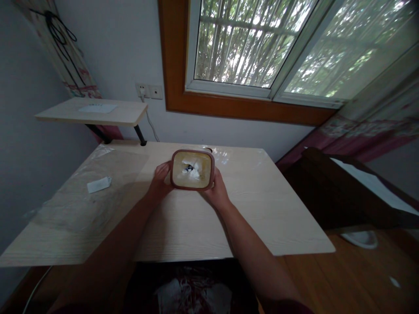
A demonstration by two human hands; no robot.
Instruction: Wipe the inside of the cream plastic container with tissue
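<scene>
A rounded rectangular container (176, 171) with a reddish-brown rim and a tan inside is held above the table, facing me. White crumpled material (194, 173) and a small dark bit show in its middle; I cannot make out what they are. My left hand (161, 179) grips the container's left side, with the fingers partly behind it. On the opposite side my right hand (218, 189) is closed around its lower right edge, and some of its fingers are hidden.
The light wood table (258, 213) carries a clear plastic sheet (81, 196) and a white packet (99, 185) on the left. A raised shelf (65, 112) with a paper (97, 108) stands at the back left. Behind are a wall socket (149, 91) and a window (248, 48).
</scene>
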